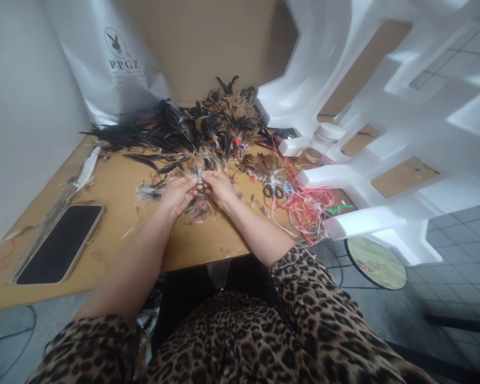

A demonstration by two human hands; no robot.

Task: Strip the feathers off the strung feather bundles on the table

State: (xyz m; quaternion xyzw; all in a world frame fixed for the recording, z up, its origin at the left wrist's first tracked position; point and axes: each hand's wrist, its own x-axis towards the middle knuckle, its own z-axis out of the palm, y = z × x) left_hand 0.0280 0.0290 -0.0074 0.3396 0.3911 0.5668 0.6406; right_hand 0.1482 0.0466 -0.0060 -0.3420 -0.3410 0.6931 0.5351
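Note:
Near the middle of the wooden table [116,213], my left hand [180,193] and my right hand [218,188] meet fingertip to fingertip. Both are pinched on a small greyish feather tuft [199,173] between them. Loose feather bits [198,210] lie on the table just below the fingers. Behind my hands spreads a large pile of black and brown feathers [208,122]. A smaller brown feather bunch [264,164] lies to the right of my right hand, with black-handled scissors [272,191] below it.
A phone [62,242] lies at the left. Tangled pink ribbon [310,208] fills the right edge, near a lidded jar [326,136]. White foam pieces [364,224] jut in from the right. A silver bag [120,74] stands behind, and a round stool [376,261] is below right.

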